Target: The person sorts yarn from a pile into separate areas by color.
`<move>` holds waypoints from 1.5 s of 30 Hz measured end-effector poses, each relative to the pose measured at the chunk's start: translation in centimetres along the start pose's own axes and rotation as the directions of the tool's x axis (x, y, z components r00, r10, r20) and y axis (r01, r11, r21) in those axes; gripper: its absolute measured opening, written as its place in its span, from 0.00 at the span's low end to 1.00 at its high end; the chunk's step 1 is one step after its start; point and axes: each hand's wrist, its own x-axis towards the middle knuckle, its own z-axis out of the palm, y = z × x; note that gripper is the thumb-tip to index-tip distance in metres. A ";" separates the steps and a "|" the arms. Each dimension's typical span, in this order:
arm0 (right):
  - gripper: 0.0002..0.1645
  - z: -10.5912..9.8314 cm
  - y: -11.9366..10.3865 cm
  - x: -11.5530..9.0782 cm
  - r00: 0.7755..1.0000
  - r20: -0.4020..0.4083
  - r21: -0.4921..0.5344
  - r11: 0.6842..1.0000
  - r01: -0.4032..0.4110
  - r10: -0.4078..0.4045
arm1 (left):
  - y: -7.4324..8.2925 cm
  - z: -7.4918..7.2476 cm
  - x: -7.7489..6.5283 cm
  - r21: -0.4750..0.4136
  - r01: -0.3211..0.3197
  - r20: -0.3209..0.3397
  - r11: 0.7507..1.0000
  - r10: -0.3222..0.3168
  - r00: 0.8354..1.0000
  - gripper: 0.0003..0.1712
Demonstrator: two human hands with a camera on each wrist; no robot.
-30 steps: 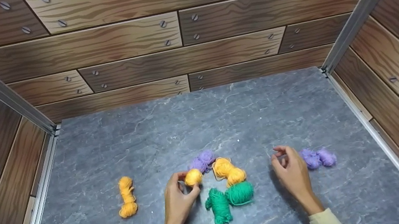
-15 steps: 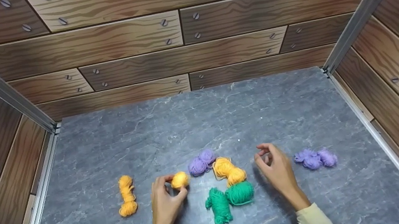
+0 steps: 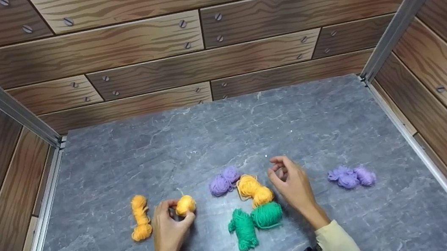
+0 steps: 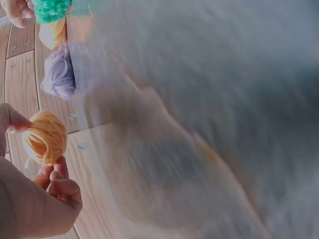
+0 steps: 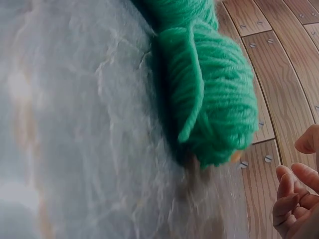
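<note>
Between thumb and fingers my left hand (image 3: 170, 230) pinches a small orange yarn ball (image 3: 185, 205); the left wrist view shows the same yarn ball (image 4: 46, 138) gripped at its two sides. Left of that hand lies a long orange yarn skein (image 3: 140, 218). My right hand (image 3: 295, 185) holds nothing, its fingers loosely bent, just right of the middle group. That group has a purple yarn bundle (image 3: 224, 181), an orange yarn skein (image 3: 255, 190), a green yarn ball (image 3: 267, 215) and an upright-lying green yarn skein (image 3: 244, 230). The green yarn (image 5: 212, 92) looms large in the right wrist view.
A second purple yarn bundle (image 3: 352, 176) lies to the right of my right hand. The grey marbled tabletop (image 3: 175, 148) is bounded by wood-patterned walls (image 3: 145, 41) and metal rails (image 3: 430, 177) at the sides.
My left hand has carried the orange yarn ball leftward, away from the purple bundle and toward the long orange skein. My right hand has moved left, from the right purple bundle toward the middle group.
</note>
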 end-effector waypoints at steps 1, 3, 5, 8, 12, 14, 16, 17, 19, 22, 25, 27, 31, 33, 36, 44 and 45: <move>0.15 0.2 -0.1 0.1 1.000 0.002 0.002 1.000 0.010 -0.010 | -0.1 -0.1 0.0 0.010 -0.012 -0.015 1.000 0.012 1.000 0.18; 0.15 0.5 -0.2 0.2 1.000 0.007 -0.002 1.000 0.027 -0.027 | -0.4 -0.4 0.1 0.027 -0.042 -0.051 0.999 0.043 0.998 0.17; 0.14 0.7 -0.3 0.4 0.999 0.015 -0.007 0.999 0.042 -0.042 | -0.6 -0.7 0.3 0.045 -0.071 -0.094 0.996 0.075 0.993 0.17; 0.15 1.1 -0.6 0.6 0.998 0.032 -0.012 0.999 0.051 -0.051 | -1.1 -1.3 0.6 0.060 -0.099 -0.152 0.993 0.108 0.983 0.16; 0.16 1.6 -1.0 0.9 0.997 0.035 -0.023 0.997 0.073 -0.072 | -1.7 -2.1 1.1 0.073 -0.096 -0.191 0.993 0.108 0.976 0.16; 0.16 2.0 -1.2 1.0 0.996 0.038 -0.023 0.996 0.087 -0.086 | -1.9 -2.5 1.2 0.094 -0.084 -0.199 0.992 0.101 0.975 0.16; 0.17 2.3 -1.2 1.1 0.994 0.051 -0.018 0.995 0.098 -0.097 | -2.2 -2.9 1.3 0.113 -0.074 -0.206 0.991 0.097 0.974 0.17; 0.17 2.5 -1.3 1.1 0.993 0.059 -0.014 0.995 0.102 -0.102 | -2.4 -3.1 1.3 0.123 -0.074 -0.207 0.990 0.098 0.973 0.17; 0.18 2.8 -1.3 1.2 0.990 0.084 -0.013 0.994 0.111 -0.109 | -2.6 -3.5 1.4 0.137 -0.075 -0.208 0.988 0.103 0.973 0.17; 0.19 3.3 -1.6 1.3 0.986 0.128 -0.015 0.994 0.110 -0.107 | -3.0 -4.0 1.5 0.148 -0.064 -0.204 0.987 0.094 0.974 0.17; 0.20 3.6 -1.9 1.5 0.980 0.174 -0.013 0.995 0.100 -0.096 | -3.2 -4.4 1.5 0.149 -0.032 -0.199 0.988 0.061 0.978 0.18; 0.20 3.8 -2.2 1.6 0.976 0.197 -0.010 0.996 0.092 -0.089 | -3.2 -4.6 1.4 0.151 -0.009 -0.194 0.988 0.039 0.980 0.19; 0.21 4.2 -2.4 2.1 0.971 0.221 -0.017 0.995 0.100 -0.094 | -3.4 -4.7 1.4 0.162 0.022 -0.181 0.987 0.008 0.983 0.21; 0.21 4.4 -2.5 2.2 0.966 0.237 -0.022 0.993 0.113 -0.104 | -3.4 -4.7 1.4 0.168 0.028 -0.177 0.985 0.002 0.984 0.21; 0.22 4.8 -2.5 2.4 0.955 0.268 -0.033 0.990 0.138 -0.124 | -3.5 -4.8 1.4 0.167 0.023 -0.172 0.986 0.006 0.985 0.21; 0.29 5.7 -2.8 2.9 0.928 0.341 -0.082 0.979 0.186 -0.148 | -3.9 -4.8 1.5 0.156 -0.022 -0.173 0.987 0.049 0.984 0.18; 0.30 5.8 -2.9 3.0 0.925 0.353 -0.090 0.979 0.183 -0.140 | -3.9 -4.8 1.5 0.158 -0.024 -0.174 0.987 0.052 0.983 0.18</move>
